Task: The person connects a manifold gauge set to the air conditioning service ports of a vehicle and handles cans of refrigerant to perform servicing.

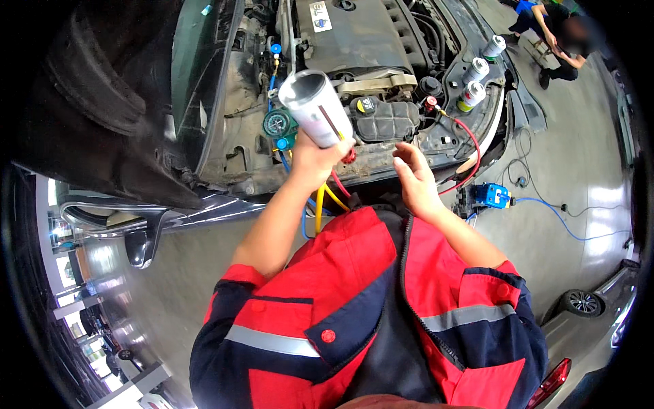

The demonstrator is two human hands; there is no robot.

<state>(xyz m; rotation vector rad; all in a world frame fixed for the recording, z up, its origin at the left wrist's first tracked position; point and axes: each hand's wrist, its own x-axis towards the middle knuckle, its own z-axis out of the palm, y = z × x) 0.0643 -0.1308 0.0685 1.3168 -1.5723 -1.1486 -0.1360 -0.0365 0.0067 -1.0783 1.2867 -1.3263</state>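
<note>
My left hand [312,162] is closed round a white and silver refrigerant can [319,112], tilted with its concave metal base upward. Beside it, over the front of the engine bay, is a pressure gauge [276,123] with a green-rimmed dial. A red knob [349,157] shows just right of the left hand, and yellow hoses [319,208] hang below. My right hand [417,183] hovers near the front edge of the bay, its fingers loosely bent and apart, with nothing visible in it. The can's lower end is hidden behind the left hand.
Around lie the engine cover [361,41], a black reservoir [385,121], and a red hose [477,150] curving to the right. Three cans [471,96] stand along the right fender. On the floor sit a blue pump [492,195] and cables; another person [555,41] crouches at far right.
</note>
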